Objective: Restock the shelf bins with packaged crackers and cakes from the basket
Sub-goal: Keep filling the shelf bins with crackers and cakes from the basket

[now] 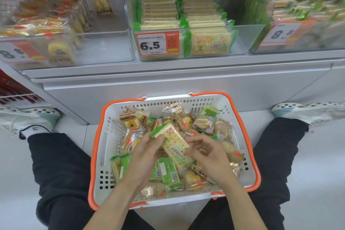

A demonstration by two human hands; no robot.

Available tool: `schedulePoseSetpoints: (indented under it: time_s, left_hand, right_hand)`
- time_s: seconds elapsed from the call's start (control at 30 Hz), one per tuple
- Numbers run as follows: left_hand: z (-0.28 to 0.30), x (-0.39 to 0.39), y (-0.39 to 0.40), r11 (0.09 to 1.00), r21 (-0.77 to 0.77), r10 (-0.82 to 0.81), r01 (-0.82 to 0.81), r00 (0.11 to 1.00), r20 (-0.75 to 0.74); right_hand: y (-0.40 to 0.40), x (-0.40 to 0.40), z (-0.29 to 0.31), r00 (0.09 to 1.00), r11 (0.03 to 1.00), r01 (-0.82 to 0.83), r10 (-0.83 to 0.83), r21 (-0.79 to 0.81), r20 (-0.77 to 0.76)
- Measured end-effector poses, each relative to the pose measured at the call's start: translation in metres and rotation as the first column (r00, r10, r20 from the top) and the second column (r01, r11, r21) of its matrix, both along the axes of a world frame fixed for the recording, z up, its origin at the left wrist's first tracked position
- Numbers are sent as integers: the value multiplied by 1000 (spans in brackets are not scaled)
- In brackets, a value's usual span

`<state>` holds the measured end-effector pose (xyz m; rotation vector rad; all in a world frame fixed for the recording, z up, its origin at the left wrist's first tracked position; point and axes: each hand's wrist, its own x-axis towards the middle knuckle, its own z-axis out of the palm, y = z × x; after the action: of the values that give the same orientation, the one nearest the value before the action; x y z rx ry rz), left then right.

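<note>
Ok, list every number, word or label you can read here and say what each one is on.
"6.5": price tag on the middle bin of green cracker packs.
"8.8": price tag on the right bin, motion-blurred.
"8.8", cut off and blurred: price tag on the left bin.
Small print, barcode on the 6.5 tag: too small.
Chinese print on the cracker pack that the left hand holds, and on the basket packs: not legible.

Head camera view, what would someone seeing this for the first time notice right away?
First, the white basket with the orange rim on the floor between the person's legs, heaped with wrapped snacks. Over it, the left hand pinches a green-edged cracker pack while the right hand hovers beside it with curled fingers. On the shelf above, the middle clear bin holds neat rows of the same crackers behind a 6.5 price tag.
</note>
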<state>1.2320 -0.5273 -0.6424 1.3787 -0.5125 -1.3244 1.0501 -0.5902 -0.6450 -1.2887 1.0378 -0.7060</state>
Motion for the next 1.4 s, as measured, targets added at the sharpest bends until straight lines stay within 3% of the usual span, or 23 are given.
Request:
schedulePoseSetpoints:
  time_s: [0.13,0.27,0.47,0.63,0.8,0.9,0.97,1.0,1.07,1.1,1.17,1.2,1.27,1.33,1.4]
  left_hand:
    - [7,0,-11,994,-30,-105,106,994,23]
    - [15,-7,-21,972,-26,-232,234,971,48]
    - [22,-15,-35,947,33,-320,319,945,70]
    - [45,-17,-58,936,60,-351,347,913,207]
    - [94,-12,-100,891,-1,-417,454,821,391]
    - [130,-7,-137,881,-138,-314,452,777,545]
    - [154,-4,-167,875,-307,-93,374,754,650]
    - [166,-1,-183,860,-385,38,335,711,703]
    - [186,6,-216,842,-423,227,334,492,840]
    - [191,11,-234,859,-373,247,351,353,902]
    - [190,22,-269,921,-160,131,354,105,986]
    - [186,24,-282,946,-14,8,323,20,1000]
    - [177,24,-294,947,214,-211,241,-37,977]
    - [170,22,-295,942,265,-253,204,-83,964]
    - [169,23,-293,940,265,-248,216,-102,963]
  right_hand:
    - [-8,-12,8,984,991,133,-133,10,117]
    - [-12,-17,12,886,921,351,-385,168,257]
    - [-22,-32,19,902,917,333,-377,218,209]
    - [-43,-56,25,980,980,200,-201,17,8]
    - [-79,-68,81,966,980,-172,148,-102,-212]
    - [-100,-68,122,977,932,-76,-2,-355,-215]
    - [-116,-63,150,957,785,78,-231,-615,-174]
    - [-126,-59,162,935,668,126,-326,-733,-137]
    - [-150,-51,184,889,421,140,-453,-896,-73]
    - [-165,-46,194,872,322,116,-486,-940,-58]
    - [-194,-32,207,854,200,35,-514,-979,-74]
    - [-208,-25,210,850,182,-1,-517,-983,-97]
    - [-233,-9,213,831,179,-62,-536,-982,-151]
    - [-255,7,211,768,189,-162,-592,-969,-244]
    - [-279,21,209,655,279,-270,-649,-922,-388]
